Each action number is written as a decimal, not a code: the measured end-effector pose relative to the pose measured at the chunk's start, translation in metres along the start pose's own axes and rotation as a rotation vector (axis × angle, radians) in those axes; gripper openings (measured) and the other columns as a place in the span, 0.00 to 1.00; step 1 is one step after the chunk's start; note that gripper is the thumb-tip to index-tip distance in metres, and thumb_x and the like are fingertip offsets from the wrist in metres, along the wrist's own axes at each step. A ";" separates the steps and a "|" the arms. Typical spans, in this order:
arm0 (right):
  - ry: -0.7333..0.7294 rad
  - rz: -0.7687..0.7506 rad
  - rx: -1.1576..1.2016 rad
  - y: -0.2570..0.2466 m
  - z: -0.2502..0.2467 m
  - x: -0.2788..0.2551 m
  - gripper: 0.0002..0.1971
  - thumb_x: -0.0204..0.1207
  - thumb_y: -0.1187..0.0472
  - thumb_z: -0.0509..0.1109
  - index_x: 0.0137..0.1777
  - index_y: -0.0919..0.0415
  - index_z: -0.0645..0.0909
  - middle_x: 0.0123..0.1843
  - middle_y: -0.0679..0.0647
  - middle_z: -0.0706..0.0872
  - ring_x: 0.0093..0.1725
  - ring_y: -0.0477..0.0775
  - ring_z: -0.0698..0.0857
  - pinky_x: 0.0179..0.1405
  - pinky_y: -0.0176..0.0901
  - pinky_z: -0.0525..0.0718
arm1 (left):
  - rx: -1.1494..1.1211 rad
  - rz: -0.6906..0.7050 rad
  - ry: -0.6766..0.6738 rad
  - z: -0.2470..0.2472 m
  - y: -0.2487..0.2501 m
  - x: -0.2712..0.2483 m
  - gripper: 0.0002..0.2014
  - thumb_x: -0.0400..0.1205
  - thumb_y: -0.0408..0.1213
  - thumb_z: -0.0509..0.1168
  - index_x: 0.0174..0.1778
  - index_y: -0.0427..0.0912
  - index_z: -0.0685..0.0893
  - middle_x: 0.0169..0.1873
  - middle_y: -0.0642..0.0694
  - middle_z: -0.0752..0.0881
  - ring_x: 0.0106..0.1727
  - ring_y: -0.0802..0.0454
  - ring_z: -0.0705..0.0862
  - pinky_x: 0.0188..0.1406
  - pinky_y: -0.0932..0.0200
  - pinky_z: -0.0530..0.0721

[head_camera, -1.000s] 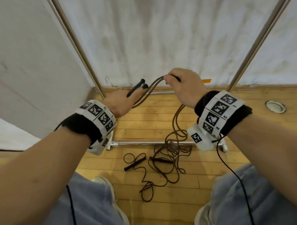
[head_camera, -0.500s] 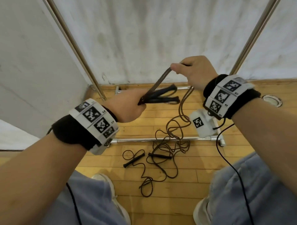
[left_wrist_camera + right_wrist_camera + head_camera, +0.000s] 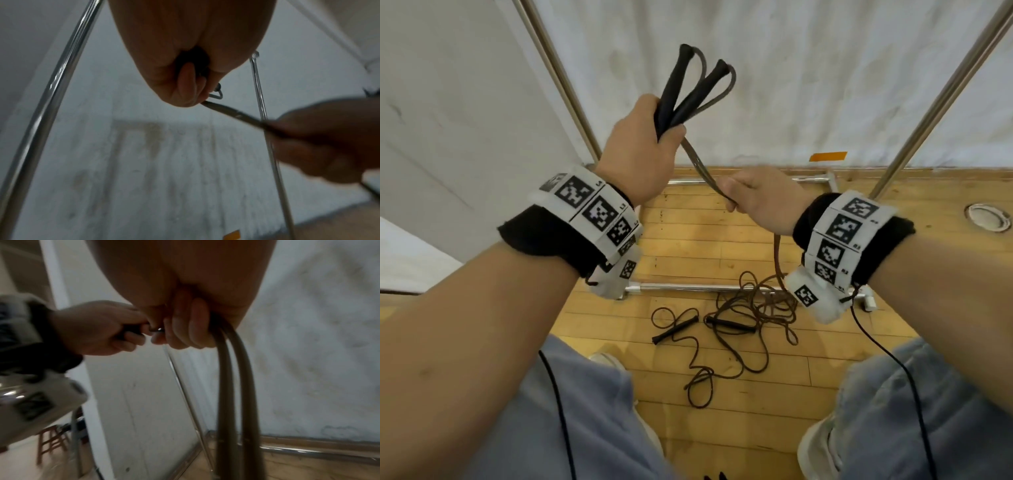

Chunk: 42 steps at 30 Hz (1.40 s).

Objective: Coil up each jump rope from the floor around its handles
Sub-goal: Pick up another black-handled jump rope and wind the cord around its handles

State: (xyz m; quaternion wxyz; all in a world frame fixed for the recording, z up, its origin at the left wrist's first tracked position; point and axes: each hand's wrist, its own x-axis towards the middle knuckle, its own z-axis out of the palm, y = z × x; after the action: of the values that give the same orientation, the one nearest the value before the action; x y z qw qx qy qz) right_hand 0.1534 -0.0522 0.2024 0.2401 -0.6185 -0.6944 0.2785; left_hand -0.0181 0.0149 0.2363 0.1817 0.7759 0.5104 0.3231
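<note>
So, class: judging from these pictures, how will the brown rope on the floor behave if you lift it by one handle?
Probably floppy: the floor rope lies in loose tangled loops. It may snag, since its strands cross the held rope hanging from the right hand. Likely light: the left hand holds two handles upright easily.

A stained white sheet wall [image 3: 774,85] hangs behind 2 slanted chrome metal poles [image 3: 941,99]. Below lies a yellow wooden plank floor [image 3: 695,240] with a round silver floor socket [image 3: 989,217] and an orange tape strip [image 3: 828,156].
</note>
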 end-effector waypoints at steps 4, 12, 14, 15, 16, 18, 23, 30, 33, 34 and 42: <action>-0.017 -0.093 -0.075 -0.015 0.011 -0.006 0.24 0.85 0.46 0.51 0.28 0.55 0.67 0.24 0.47 0.67 0.23 0.44 0.66 0.25 0.35 0.63 | 0.174 -0.016 -0.011 0.011 -0.016 0.001 0.11 0.86 0.45 0.58 0.57 0.42 0.71 0.39 0.49 0.77 0.30 0.59 0.73 0.24 0.64 0.66; 0.014 -0.239 -0.126 -0.029 0.007 -0.018 0.23 0.82 0.52 0.59 0.23 0.53 0.65 0.20 0.45 0.66 0.19 0.45 0.68 0.23 0.33 0.67 | 0.232 -0.096 -0.097 0.027 -0.028 -0.002 0.10 0.86 0.49 0.57 0.50 0.45 0.69 0.31 0.53 0.74 0.30 0.58 0.74 0.23 0.61 0.65; 0.049 -0.256 -0.122 -0.030 0.006 -0.019 0.24 0.82 0.54 0.59 0.23 0.54 0.64 0.20 0.46 0.66 0.19 0.46 0.66 0.23 0.33 0.66 | 0.218 -0.115 -0.110 0.028 -0.027 -0.001 0.11 0.86 0.49 0.57 0.49 0.45 0.71 0.31 0.52 0.75 0.30 0.57 0.74 0.24 0.60 0.65; 0.072 -0.253 -0.115 -0.030 0.004 -0.019 0.23 0.82 0.53 0.59 0.23 0.54 0.65 0.20 0.46 0.66 0.19 0.46 0.66 0.23 0.33 0.66 | 0.208 -0.120 -0.113 0.028 -0.027 0.000 0.11 0.86 0.49 0.57 0.48 0.45 0.71 0.31 0.52 0.75 0.29 0.57 0.74 0.24 0.60 0.65; 0.098 -0.243 -0.100 -0.029 0.000 -0.019 0.23 0.82 0.53 0.59 0.23 0.53 0.65 0.20 0.46 0.66 0.19 0.45 0.66 0.23 0.32 0.67 | 0.198 -0.120 -0.118 0.027 -0.027 0.001 0.11 0.86 0.49 0.57 0.47 0.44 0.72 0.31 0.51 0.75 0.30 0.56 0.74 0.24 0.60 0.66; 0.154 -0.222 -0.052 -0.026 -0.007 -0.021 0.23 0.83 0.52 0.59 0.23 0.50 0.66 0.19 0.45 0.67 0.20 0.42 0.69 0.25 0.28 0.69 | 0.179 -0.122 -0.144 0.027 -0.025 0.001 0.11 0.85 0.49 0.59 0.47 0.45 0.74 0.33 0.50 0.78 0.32 0.54 0.76 0.25 0.60 0.68; 0.310 -0.102 -0.001 -0.015 -0.027 -0.018 0.23 0.83 0.52 0.58 0.25 0.53 0.65 0.22 0.45 0.65 0.21 0.40 0.69 0.24 0.27 0.67 | 0.160 -0.090 -0.175 0.035 -0.013 -0.008 0.11 0.84 0.50 0.62 0.46 0.45 0.80 0.35 0.46 0.83 0.32 0.53 0.78 0.26 0.61 0.71; 0.313 0.002 0.136 -0.008 -0.039 -0.014 0.20 0.84 0.52 0.58 0.33 0.62 0.76 0.23 0.46 0.68 0.18 0.40 0.69 0.21 0.28 0.66 | 0.213 0.105 -0.464 0.046 0.002 -0.029 0.10 0.84 0.51 0.59 0.41 0.51 0.76 0.29 0.52 0.79 0.29 0.56 0.78 0.25 0.60 0.68; 0.249 -0.022 0.172 -0.019 -0.032 -0.016 0.20 0.83 0.51 0.59 0.29 0.55 0.76 0.22 0.44 0.71 0.20 0.39 0.71 0.28 0.30 0.68 | 0.321 0.165 -0.446 0.053 0.001 -0.035 0.15 0.77 0.57 0.67 0.42 0.50 0.75 0.30 0.54 0.78 0.30 0.59 0.76 0.25 0.61 0.66; 0.221 -0.029 0.201 -0.023 -0.031 -0.017 0.20 0.83 0.52 0.59 0.28 0.54 0.76 0.21 0.43 0.71 0.20 0.40 0.70 0.28 0.32 0.69 | 0.358 0.169 -0.423 0.055 0.001 -0.035 0.16 0.77 0.58 0.66 0.43 0.49 0.75 0.30 0.54 0.78 0.30 0.59 0.76 0.25 0.62 0.66; 0.151 -0.065 0.296 -0.041 -0.025 -0.021 0.14 0.83 0.59 0.60 0.40 0.62 0.84 0.20 0.43 0.72 0.22 0.43 0.74 0.31 0.45 0.77 | 0.529 -0.014 -0.381 0.058 0.000 -0.029 0.10 0.79 0.39 0.59 0.50 0.48 0.63 0.30 0.51 0.73 0.32 0.50 0.76 0.29 0.57 0.73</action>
State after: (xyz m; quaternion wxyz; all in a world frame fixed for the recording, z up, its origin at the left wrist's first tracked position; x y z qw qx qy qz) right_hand 0.1429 -0.0738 0.2494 0.3891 -0.5726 -0.6455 0.3225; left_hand 0.0134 -0.0081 0.1853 0.0681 0.8392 0.5389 0.0270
